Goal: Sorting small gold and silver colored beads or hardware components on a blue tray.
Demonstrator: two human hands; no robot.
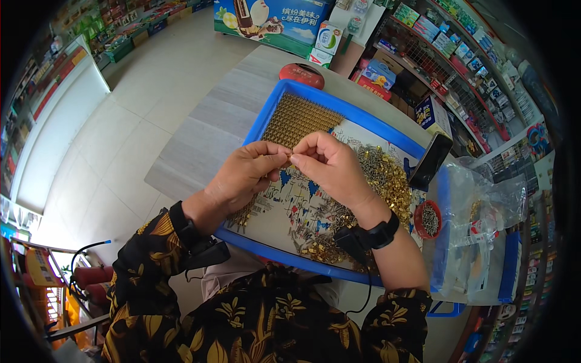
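Note:
My left hand (245,171) and my right hand (331,166) meet fingertip to fingertip above a blue tray (248,241). Each one is closed in a pinch. Between them is something tiny and gold-coloured, mostly covered by the fingers, so its kind cannot be made out. Beyond the hands, neat rows of small brass-coloured pieces (299,120) fill the tray's far left corner. Loose gold-coloured metal pieces (387,175) and silver screw-like pieces (324,221) lie in heaps to the right and near side, over a printed sheet (278,202).
A red bowl of small silver pieces (430,219) stands right of the tray, near a dark phone (431,162) propped upright. Clear plastic bags (484,193) lie farther right. Behind the tray sits a red round container (301,75) on the grey table (206,127). Stocked shelves (460,54) line the right.

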